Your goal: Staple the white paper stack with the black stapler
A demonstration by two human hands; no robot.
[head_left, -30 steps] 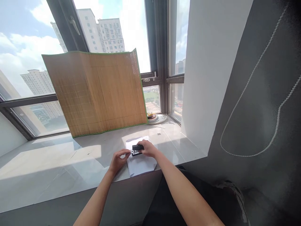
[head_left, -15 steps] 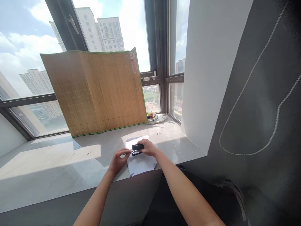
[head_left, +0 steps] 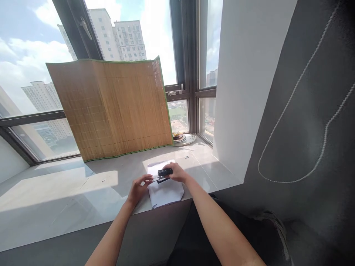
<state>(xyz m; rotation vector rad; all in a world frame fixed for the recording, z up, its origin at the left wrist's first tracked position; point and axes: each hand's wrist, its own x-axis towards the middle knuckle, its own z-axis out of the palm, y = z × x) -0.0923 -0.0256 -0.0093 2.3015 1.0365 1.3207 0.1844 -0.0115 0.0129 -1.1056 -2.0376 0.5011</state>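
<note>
A black stapler point(head_left: 164, 172) is held over white paper sheets point(head_left: 166, 194) on the windowsill. My right hand point(head_left: 177, 172) grips its right end, and its top arm stands apart from the base. Thumb and fingertips of my left hand point(head_left: 141, 184) pinch a thin metallic piece point(head_left: 155, 179) at the stapler's left end. Whether that piece is joined to the stapler cannot be made out. The paper lies beneath both hands, near the sill's front edge.
The pale tiled sill point(head_left: 97, 195) runs along the window. A green-edged bamboo mat point(head_left: 119, 111) leans on the glass. Stacked plates point(head_left: 188, 140) sit in the corner. Small staple strips point(head_left: 186, 157) lie behind the paper. A beaded cord point(head_left: 294, 85) hangs at right.
The stapler and my right hand have shifted slightly right. My left fingers have moved a little left, and more of the thin metallic piece shows between the hands.
</note>
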